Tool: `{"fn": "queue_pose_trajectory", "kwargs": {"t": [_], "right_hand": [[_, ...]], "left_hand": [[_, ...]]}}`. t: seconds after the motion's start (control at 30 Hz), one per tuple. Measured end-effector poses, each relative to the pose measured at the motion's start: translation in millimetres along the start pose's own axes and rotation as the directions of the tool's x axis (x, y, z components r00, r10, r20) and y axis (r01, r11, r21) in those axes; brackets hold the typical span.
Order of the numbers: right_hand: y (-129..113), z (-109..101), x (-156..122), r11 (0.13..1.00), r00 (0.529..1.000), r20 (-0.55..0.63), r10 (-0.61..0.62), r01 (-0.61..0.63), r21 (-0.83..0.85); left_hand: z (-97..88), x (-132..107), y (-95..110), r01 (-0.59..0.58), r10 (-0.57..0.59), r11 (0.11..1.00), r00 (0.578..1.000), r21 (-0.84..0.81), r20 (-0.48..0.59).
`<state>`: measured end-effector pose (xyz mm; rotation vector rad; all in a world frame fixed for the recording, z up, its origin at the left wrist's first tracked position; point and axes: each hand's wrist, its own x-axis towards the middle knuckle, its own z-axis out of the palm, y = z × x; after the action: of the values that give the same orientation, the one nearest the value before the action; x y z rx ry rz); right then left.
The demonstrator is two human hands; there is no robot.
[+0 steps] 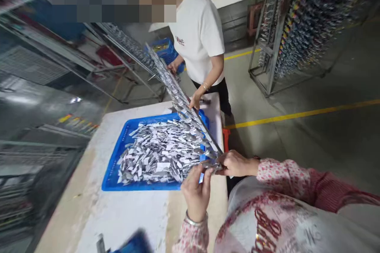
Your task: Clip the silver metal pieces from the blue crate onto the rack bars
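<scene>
The left hand (196, 189) is pinching a silver piece (209, 164), while the right hand (234, 164) is gripping the near end of a long bar (209, 134). Farther up, a co-worker's hand (196, 99) is supporting the bar, probably steadying its slant. The bar is slanting over a blue basket (111, 174) of silver parts (160, 150), presumably so anything slipping is landing inside. The table (124, 213) is offering bare room nearer; its right edge is running just beside the basket.

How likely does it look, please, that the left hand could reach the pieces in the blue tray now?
Probably yes: the left hand is right by the blue tray, with only its rim apparently before the pieces, though its fingertips seem occupied with a silvery item.
</scene>
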<state>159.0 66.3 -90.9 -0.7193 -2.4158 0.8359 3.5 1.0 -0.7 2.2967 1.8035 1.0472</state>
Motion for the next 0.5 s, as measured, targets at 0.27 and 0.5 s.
{"fn": "queue_pose_trajectory", "kwargs": {"t": [0.27,0.5], "right_hand": [[25,-27,-18,0.998,0.999,-0.023,0.033,-0.032,0.061],[65,-68,-49,0.976,0.945,-0.315,0.093,-0.023,0.218]], "left_hand": [[33.8,8,15,0.113,-0.113,0.985,0.994,-0.13,0.007],[77.0,15,7,0.58,-0.633,0.507,0.753,-0.638,0.18]]}}
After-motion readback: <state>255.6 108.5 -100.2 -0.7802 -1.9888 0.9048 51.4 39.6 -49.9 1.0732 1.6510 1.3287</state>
